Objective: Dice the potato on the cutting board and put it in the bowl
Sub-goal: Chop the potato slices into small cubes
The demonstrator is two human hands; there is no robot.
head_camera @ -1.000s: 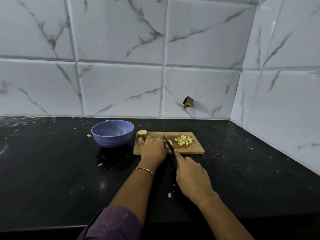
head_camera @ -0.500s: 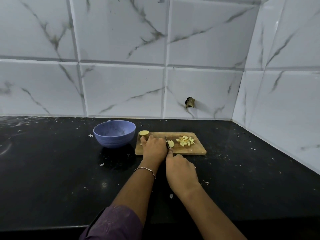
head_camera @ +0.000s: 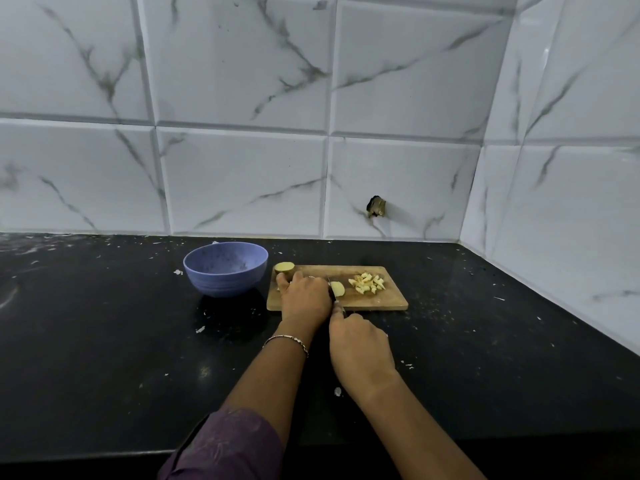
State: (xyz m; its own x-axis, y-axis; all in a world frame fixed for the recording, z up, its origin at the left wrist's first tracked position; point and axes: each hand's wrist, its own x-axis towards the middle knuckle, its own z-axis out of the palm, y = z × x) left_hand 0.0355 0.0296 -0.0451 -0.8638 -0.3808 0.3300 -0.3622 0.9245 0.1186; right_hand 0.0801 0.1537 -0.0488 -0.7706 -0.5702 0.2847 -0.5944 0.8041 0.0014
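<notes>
Head view: left hand (head_camera: 304, 296) fingers hold one potato (head_camera: 338, 289), right hand (head_camera: 360, 346) fingers grip one knife (head_camera: 333, 294).

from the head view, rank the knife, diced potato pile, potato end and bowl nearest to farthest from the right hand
1. knife: held in the right hand.
2. diced potato pile: just ahead, on the right half of the cutting board.
3. potato end: far left corner of the board.
4. bowl: farthest, off the board to its left.

Knife (head_camera: 332, 289) and potato (head_camera: 284, 267) on cutting board (head_camera: 389, 299)
</notes>
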